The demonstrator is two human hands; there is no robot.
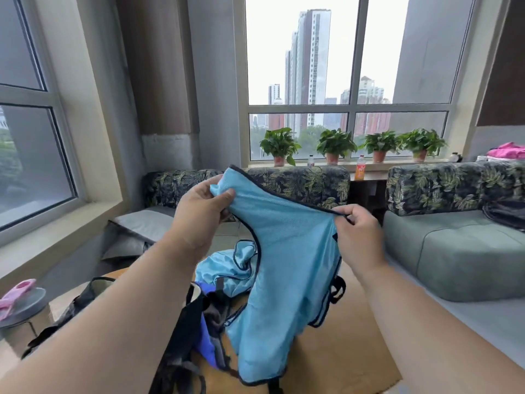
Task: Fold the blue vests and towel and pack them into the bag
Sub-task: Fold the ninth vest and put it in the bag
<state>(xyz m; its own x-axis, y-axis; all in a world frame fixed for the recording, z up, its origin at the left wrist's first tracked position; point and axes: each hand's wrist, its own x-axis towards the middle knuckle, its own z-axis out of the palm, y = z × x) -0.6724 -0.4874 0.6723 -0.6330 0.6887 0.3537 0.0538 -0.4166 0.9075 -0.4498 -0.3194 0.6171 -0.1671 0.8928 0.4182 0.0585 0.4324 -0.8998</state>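
— What do I log for the room?
— I see a big window (349,81), four potted plants (335,145) on the sill, leaf-print sofa (301,184), grey cushions (466,251), daylight, towers outside.

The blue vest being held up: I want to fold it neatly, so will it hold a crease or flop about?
Probably floppy: the blue vest sags between the left hand and right hand. It looks thin and light, probably slick, so folds may slide open.

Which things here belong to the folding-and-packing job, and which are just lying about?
Job: held blue vest, gripped by left hand and right hand; second blue vest; black bag.
Lying about: orange drink bottle, potted plants, pink clothes, pink slipper.
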